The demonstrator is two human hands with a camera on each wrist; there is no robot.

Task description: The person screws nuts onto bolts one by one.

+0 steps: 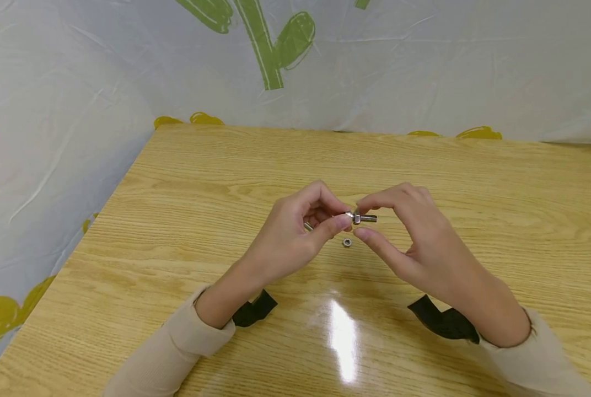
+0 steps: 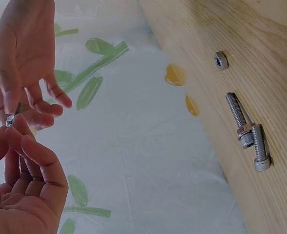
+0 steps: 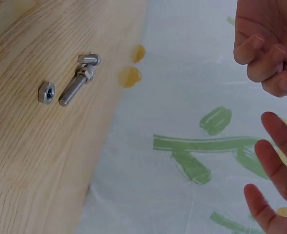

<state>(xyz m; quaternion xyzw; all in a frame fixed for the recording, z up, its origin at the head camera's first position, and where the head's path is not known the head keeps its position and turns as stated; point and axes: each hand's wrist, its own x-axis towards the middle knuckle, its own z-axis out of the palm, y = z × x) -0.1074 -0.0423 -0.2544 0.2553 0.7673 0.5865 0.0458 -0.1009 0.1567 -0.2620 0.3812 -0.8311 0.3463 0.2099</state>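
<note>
My left hand (image 1: 300, 223) pinches a silver bolt (image 1: 369, 218) by its head end between thumb and forefinger, above the table. The bolt points right, with a hex nut (image 1: 357, 219) on its shank near the left fingertips. Around that nut is my right hand (image 1: 414, 237), its forefinger tip close at the top and its thumb apart below. A loose nut (image 2: 221, 60) lies on the table. Near it lie a socket-head bolt carrying a nut (image 2: 237, 112) and a second socket-head bolt (image 2: 260, 148); my left hand mostly hides these two in the head view.
The wood-grain table (image 1: 176, 182) stretches under both hands, its left edge slanting away. Behind and left hangs a pale sheet (image 1: 399, 66) with green and yellow plant shapes. Black straps (image 1: 444, 320) show near both wrists, by the beige sleeves (image 1: 176, 347).
</note>
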